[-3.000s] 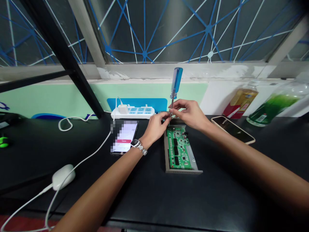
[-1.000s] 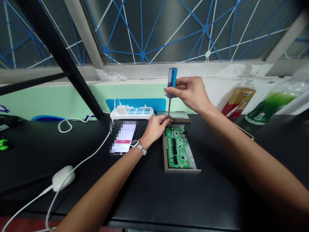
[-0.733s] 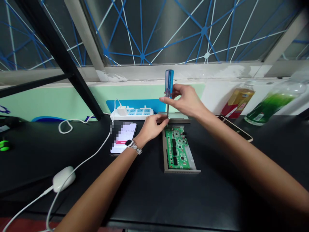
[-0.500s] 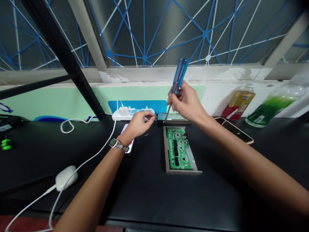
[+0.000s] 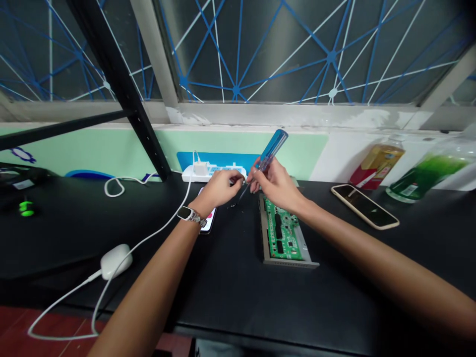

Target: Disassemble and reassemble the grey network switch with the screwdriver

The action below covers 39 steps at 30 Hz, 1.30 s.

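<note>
My right hand (image 5: 275, 183) is closed around the clear blue handle of a screwdriver (image 5: 274, 148). Its shaft slants down and left, the tip close to a few tiny bits (image 5: 233, 205) on the black tabletop. Beside it, my left hand (image 5: 223, 187) wears a watch and has thumb and fingers pinched together; what they hold is too small to name. Below my right hand lies a green circuit board (image 5: 293, 229) in a grey metal tray (image 5: 290, 264), its far end partly covered by the hand. A phone with a lit screen (image 5: 208, 223) lies partly under my left wrist.
Against the wall stands a white power strip (image 5: 189, 176) with a plugged-in charger (image 5: 201, 167). A white cable (image 5: 163, 228) runs forward past a white adapter (image 5: 116, 261). To the right are another phone (image 5: 366, 207), a red-and-yellow drink bottle (image 5: 377, 163) and a green bottle (image 5: 427, 173).
The screwdriver has come down and left, its tip shifting from behind the board to the tabletop left of it. My hands are now closer together. The view has turned slightly left.
</note>
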Available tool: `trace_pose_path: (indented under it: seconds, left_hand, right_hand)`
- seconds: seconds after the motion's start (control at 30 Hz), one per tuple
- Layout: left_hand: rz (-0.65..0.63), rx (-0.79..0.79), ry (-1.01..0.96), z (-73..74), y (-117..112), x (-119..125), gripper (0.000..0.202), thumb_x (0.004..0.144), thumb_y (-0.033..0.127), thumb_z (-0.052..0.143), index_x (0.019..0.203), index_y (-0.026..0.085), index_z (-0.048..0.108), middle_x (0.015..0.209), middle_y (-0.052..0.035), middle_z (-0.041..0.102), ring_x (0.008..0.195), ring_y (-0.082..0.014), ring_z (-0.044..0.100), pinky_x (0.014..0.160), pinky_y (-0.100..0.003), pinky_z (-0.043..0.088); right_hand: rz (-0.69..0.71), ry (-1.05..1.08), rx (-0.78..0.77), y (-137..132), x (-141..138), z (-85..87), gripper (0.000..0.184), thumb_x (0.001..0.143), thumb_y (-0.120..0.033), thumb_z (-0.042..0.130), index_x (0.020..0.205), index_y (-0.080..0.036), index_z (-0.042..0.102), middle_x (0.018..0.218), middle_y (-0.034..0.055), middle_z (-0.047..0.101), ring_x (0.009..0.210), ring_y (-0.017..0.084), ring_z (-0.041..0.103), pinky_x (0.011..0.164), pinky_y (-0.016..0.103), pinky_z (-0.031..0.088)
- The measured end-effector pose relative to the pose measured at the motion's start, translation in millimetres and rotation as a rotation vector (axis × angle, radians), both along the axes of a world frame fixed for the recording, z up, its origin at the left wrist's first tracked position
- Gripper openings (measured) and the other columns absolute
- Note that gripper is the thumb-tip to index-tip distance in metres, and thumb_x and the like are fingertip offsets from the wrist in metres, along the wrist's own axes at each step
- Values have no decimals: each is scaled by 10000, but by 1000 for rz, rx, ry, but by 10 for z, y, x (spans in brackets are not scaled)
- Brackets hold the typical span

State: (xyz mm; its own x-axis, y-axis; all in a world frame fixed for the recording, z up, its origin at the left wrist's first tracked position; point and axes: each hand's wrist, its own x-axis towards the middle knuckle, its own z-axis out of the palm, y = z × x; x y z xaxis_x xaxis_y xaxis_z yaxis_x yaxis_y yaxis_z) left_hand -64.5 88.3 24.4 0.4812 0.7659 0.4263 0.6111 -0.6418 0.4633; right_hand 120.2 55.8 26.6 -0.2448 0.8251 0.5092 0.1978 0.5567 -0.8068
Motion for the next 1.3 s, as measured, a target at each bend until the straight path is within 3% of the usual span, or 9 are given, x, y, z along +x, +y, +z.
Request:
trace_pose_path:
  seconds: [0.27, 0.37, 0.5, 0.67, 0.8, 1.1, 1.3]
  left_hand:
    - [-8, 4, -6, -26, 8, -11, 254, 846, 187, 505, 925, 173, 746, 895, -85, 759, 767, -183, 670, 716, -299, 493]
    - [-8, -48, -39, -10, -5, -28, 308, 772, 120, 504, 948, 186, 748, 949, -89, 762, 833, -200, 685, 765, -316, 517]
    - [-99, -174, -42, -7, -18, -48, 370, 690, 94, 566, 1005, 190, 734, 1006, -89, 755, 841, -196, 687, 771, -311, 538]
    - [-168, -320, -78, -60, -26, -1, 239, 720, 273, 743, 934, 172, 715, 833, -74, 736, 755, -176, 674, 700, -285, 536]
    - [-177, -305, -85, -102, -18, 41, 146, 792, 325, 701, 807, 180, 718, 715, -39, 712, 646, -150, 637, 607, -256, 487]
    - [-167, -268, -56, -144, 12, 21, 165, 764, 325, 733, 864, 195, 748, 805, -52, 745, 696, -163, 650, 636, -271, 482]
    - [-147, -267, -59, -111, -7, 68, 185, 830, 340, 658, 780, 186, 748, 706, -32, 719, 643, -147, 600, 589, -259, 427]
  right_hand:
    - [-11, 41, -6, 5, 19, -19, 238, 955, -461, 516, 1044, -260, 424, 886, 28, 660, 659, 181, 666, 647, 412, 566]
    - [-15, 91, 8, 10, 90, 64, 246, 942, -464, 541, 1037, -272, 419, 874, 17, 649, 641, 176, 650, 653, 410, 573]
    - [-66, 124, 20, -8, 239, 234, 317, 905, -530, 573, 1023, -286, 410, 853, 16, 638, 635, 179, 638, 647, 407, 570]
    - [-104, 177, 25, -51, 361, 364, 331, 888, -527, 585, 989, -284, 384, 831, 15, 627, 601, 175, 627, 607, 401, 556]
    - [-103, 194, 27, -48, 372, 367, 334, 885, -522, 587, 974, -285, 370, 812, 3, 627, 577, 168, 620, 590, 395, 554]
    - [-127, 181, 12, -11, 396, 334, 330, 880, -525, 578, 993, -288, 379, 809, 3, 609, 577, 166, 615, 577, 388, 555]
    - [-117, 207, 14, -18, 417, 347, 322, 887, -504, 584, 1024, -285, 393, 802, 3, 612, 558, 160, 604, 569, 383, 552]
